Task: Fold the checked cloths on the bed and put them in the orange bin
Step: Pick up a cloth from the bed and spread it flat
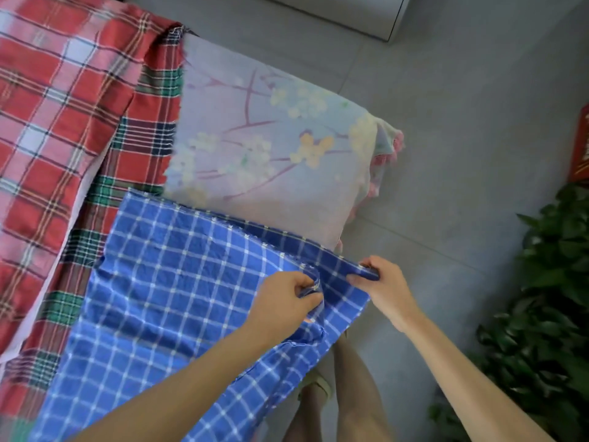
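One blue checked cloth (178, 282) was spread over the near corner of the bed, its far edge lying on the flowered sheet (255, 138) and its near part hanging off the side toward the person's bare legs (357, 393). A small bunch of it was pinched between the thumb and curled fingers of the left hand (287, 298). Its right corner was gripped by the right hand (382, 288), with the fingers curled round the hem. Both hands were held close together but not touching, and a short, taut stretch of blue cloth was drawn between them just at the bed's edge.

Beneath the left edge of the blue cloth a red-and-green checked cloth (140, 132) was laid flat on the bed. Farther left, a red checked cloth (54, 106) was spread partly over it, somewhat blurred in the view. Neither was touched by a hand. The flowered sheet was seen uncovered beyond the blue cloth, with a pink frill (387, 161) at the bed's corner.

Grey floor tiles (462, 122) were seen around the bed. A leafy green plant (548, 298) stood on the floor to the right of the right arm. Above it, a red-orange object (581, 148) was cut off by the frame's right edge; what it was could not be told. A white piece of furniture (334, 11) was partly visible at the top.
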